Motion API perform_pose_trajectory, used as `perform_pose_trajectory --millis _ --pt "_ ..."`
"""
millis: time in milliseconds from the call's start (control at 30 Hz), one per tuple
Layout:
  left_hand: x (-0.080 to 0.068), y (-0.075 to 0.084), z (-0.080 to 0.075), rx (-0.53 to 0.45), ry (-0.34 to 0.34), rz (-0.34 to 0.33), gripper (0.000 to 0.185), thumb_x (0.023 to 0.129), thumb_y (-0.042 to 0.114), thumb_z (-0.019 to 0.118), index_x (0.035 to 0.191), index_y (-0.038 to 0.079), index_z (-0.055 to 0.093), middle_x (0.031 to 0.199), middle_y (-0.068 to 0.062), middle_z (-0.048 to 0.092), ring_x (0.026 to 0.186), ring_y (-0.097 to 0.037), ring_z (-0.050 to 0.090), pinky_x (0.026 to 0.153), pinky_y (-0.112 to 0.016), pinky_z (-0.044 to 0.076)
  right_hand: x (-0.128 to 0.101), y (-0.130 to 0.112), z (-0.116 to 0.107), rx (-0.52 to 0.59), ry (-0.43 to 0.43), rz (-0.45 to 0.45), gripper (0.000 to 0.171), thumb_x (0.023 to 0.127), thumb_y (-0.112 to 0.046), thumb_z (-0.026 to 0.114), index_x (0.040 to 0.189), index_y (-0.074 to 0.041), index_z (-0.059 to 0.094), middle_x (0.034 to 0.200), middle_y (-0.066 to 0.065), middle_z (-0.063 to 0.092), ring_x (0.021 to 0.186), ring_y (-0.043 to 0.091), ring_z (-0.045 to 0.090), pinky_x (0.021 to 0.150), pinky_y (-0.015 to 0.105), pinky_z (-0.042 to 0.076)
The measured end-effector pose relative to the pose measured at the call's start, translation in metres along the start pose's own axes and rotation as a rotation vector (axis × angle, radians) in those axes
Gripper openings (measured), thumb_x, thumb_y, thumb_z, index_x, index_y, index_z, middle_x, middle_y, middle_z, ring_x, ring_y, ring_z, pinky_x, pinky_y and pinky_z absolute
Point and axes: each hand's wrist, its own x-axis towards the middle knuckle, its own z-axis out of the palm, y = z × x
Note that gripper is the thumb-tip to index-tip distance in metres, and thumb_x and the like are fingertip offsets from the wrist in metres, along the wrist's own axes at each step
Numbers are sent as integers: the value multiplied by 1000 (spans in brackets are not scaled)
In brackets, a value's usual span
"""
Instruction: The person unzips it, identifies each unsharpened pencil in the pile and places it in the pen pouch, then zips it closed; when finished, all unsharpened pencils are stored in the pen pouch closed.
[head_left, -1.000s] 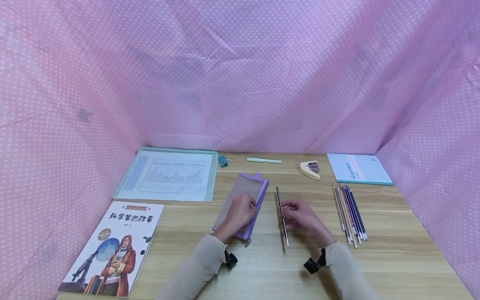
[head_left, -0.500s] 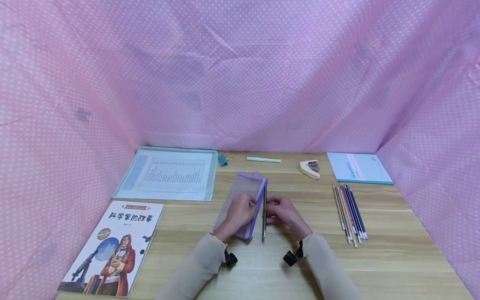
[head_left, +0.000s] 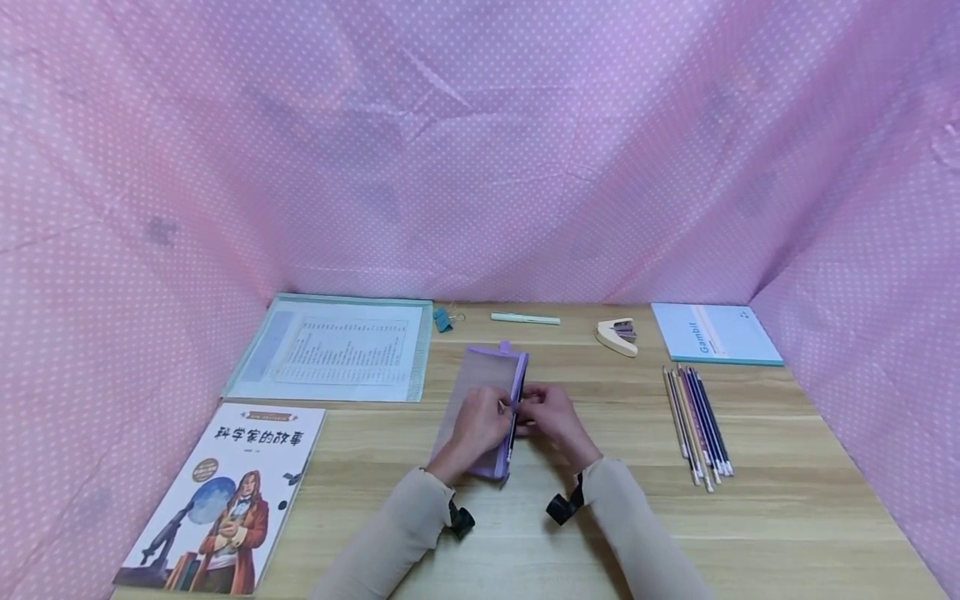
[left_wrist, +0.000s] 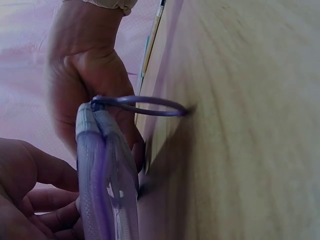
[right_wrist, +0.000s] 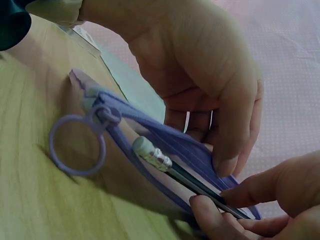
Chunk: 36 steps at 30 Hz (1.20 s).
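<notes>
Head view: my hands meet at pouch (head_left: pixel 483 400), mid desk (head_left: pixel 787 500).
L hand (head_left: pixel 480 425): fingers curled on pouch's open edge, holding it up; same spot as 1 s ago.
R hand (head_left: pixel 551 417): pinches pencil (head_left: pixel 512 425); has moved left from bare desk to pouch's zip side.
Pencil: 1 s ago lay well right of pouch, 0.5 s ago just beside it; now its shaft is in pouch mouth, eraser end (right_wrist: pixel 145 148) sticking out near zip ring (right_wrist: pixel 77 145).
R wrist view: my fingertips (right_wrist: pixel 210 212) grip shaft.
Rest, unmoved: pencil row (head_left: pixel 697 421) at right, notebook (head_left: pixel 712 333), book (head_left: pixel 225 492), folder (head_left: pixel 337 346).
</notes>
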Motion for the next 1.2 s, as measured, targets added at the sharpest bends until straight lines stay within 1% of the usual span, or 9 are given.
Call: perform_pose_trajectory --millis 100,267,367,500,667,867,1000,1100,1200 --pt "0 0 0 0 7 -5 11 81 2 67 85 4 77 84 -10 76 75 -22 68 67 -31 53 -4 -5 1 -16 -8 8 36 90 5 58 125 13 58 91 16 71 70 14 68 66 32 62" --pt "-1 0 1 -3 5 -21 12 80 1 67 88 2 77 86 -12 76 73 -20 67 64 -28 53 -5 -4 -6 15 -32 37 34 100 0 44 130 12 56 88 13 67 72 15 66 67 32 62" --pt "-1 1 1 1 1 -28 13 81 1 67 90 2 77 87 -12 76 74 -20 66 63 -27 53 -12 -8 -19 14 -40 39 35 102 -2 42 132 11 53 91 14 67 75 16 67 69 33 62" --pt "-2 2 2 13 9 -24 14 82 2 67 91 2 77 86 -11 76 73 -18 65 62 -26 52 -26 -14 -47 -34 -33 16 39 102 -5 45 137 11 48 100 17 66 79 14 67 72 33 62" --pt "-2 1 3 -2 2 -35 15 84 1 65 93 1 77 86 -13 75 68 -16 63 57 -23 50 -46 -17 -99 -97 26 -44 44 102 -9 48 140 13 44 98 9 67 82 11 67 70 29 61" --pt "-2 1 3 42 11 -19 14 82 3 66 91 4 78 87 -10 76 69 -14 63 60 -22 51 -69 -7 -179 -237 198 -104 46 103 -13 49 138 16 44 86 -13 65 78 2 67 71 29 62" --pt "-2 2 2 53 13 -20 13 83 3 67 89 5 78 85 -9 76 68 -12 62 60 -23 52 -79 5 -235 -370 293 -88 51 103 -18 49 137 19 42 87 -14 66 74 -2 66 70 29 62" --pt "-2 3 2 38 -2 -43 13 84 4 66 91 5 78 88 -9 76 69 -11 62 61 -22 52 -82 15 -272 -458 291 -52 56 104 -23 48 137 22 38 89 -9 67 72 -3 65 67 26 61" --pt "-2 2 2 30 -10 -58 13 85 4 67 92 4 77 89 -10 76 69 -11 63 61 -21 53 -79 25 -299 -534 218 -10 62 105 -27 48 137 24 34 87 -6 65 69 -3 60 64 24 58"
